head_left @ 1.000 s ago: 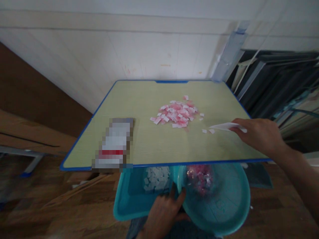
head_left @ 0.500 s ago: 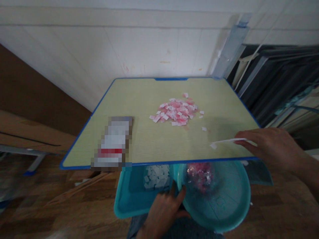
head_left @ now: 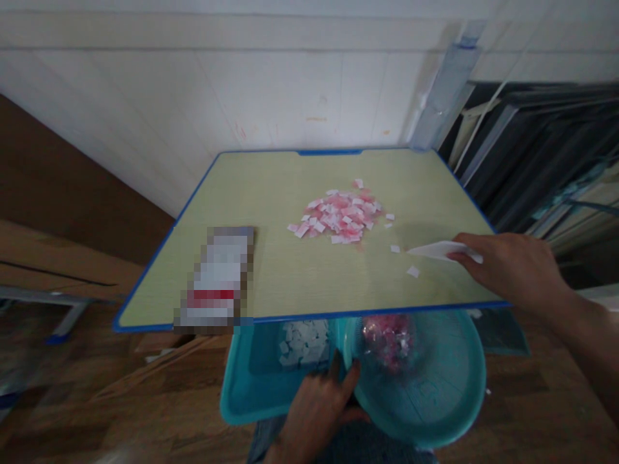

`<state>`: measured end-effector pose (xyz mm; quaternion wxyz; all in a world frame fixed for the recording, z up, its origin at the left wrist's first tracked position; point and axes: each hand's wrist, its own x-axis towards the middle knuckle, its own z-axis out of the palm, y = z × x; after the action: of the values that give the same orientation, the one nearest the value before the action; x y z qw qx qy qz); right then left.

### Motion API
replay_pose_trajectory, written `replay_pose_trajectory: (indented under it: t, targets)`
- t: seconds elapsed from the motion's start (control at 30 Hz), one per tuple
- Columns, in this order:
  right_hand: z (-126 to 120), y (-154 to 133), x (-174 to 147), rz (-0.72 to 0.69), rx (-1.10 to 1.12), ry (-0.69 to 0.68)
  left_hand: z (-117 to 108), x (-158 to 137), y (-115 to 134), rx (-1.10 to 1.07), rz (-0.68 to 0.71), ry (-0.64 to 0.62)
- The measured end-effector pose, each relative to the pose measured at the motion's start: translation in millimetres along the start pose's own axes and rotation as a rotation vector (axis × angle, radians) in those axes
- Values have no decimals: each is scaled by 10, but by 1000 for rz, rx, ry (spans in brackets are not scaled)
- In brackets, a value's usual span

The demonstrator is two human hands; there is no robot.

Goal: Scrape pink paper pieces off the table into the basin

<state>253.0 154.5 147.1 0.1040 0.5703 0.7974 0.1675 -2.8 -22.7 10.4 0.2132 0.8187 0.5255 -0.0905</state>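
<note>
My right hand (head_left: 515, 261) pinches a thin white card-like piece (head_left: 438, 251) by one end, just above the right part of the board (head_left: 232, 193). Its far tip points at a small pink-white square (head_left: 395, 249). Another loose square (head_left: 412, 272) lies below the tip. Farther left, a heap of small pink and white pieces (head_left: 345, 216) is spread on the board. Below the front edge, my left hand (head_left: 322, 403) has its fingers at the left rim of a round teal basin (head_left: 425, 406), closed on it. A clear plastic bag of pink bits (head_left: 389, 338) sits in that basin.
A rectangular teal tub (head_left: 236, 406) with white pieces (head_left: 304, 345) stands beside the basin. A blurred-out phone-like object (head_left: 217, 270) lies on the board's left. Behind are the wall (head_left: 290, 90), a clear plastic bottle (head_left: 442, 96) and stacked dark panels (head_left: 532, 135).
My right hand and the white piece have moved up slightly, away from the small square, which now lies on its own on the board. My left hand stays in place.
</note>
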Motion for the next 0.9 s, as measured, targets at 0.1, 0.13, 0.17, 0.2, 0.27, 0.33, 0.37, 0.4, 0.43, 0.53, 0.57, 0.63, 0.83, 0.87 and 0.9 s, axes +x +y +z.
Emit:
replay_pose_trajectory:
  t: [0.1,0.13,0.17,0.2,0.27,0.33,0.37,0.4,0.43,0.53,0.57,0.63,0.83,0.87,0.9]
  targets:
    - [18,-31,31,32,-10,21,-2,1,-1,-4,-4,-16]
    - [28,-48,43,38,-9,36,1,0,-3,2,-9,-12]
    - [37,-68,56,36,-5,58,5,-2,-5,3,-5,-21]
    - [44,-90,67,28,1,83,10,-4,-8,5,-6,-17]
    - [49,-128,85,-15,13,133,15,-9,-11,5,-5,-17]
    - [40,-136,87,-91,19,150,12,-11,-11,6,-11,-26]
    - [29,-122,80,-131,20,145,8,-10,-10,9,-16,-33]
    - [16,-95,68,-175,23,133,2,-7,-9,10,-18,-40]
    - [0,-57,52,-217,29,119,-3,-3,-8,9,-19,-46]
    - [-45,94,-13,-282,46,60,-16,9,-6,-9,-9,-50]
    - [-53,142,-34,-267,50,52,-18,11,-6,-17,-4,-51]
    - [-50,215,-62,-193,51,65,-22,11,-5,-24,-1,-52]
    - [43,218,12,-159,99,42,-31,-1,0,-9,-7,-38]
    - [50,199,38,-165,99,16,-28,-2,0,-7,-6,-37]
    - [53,181,63,-168,96,0,-25,-2,0,-5,-3,-33]
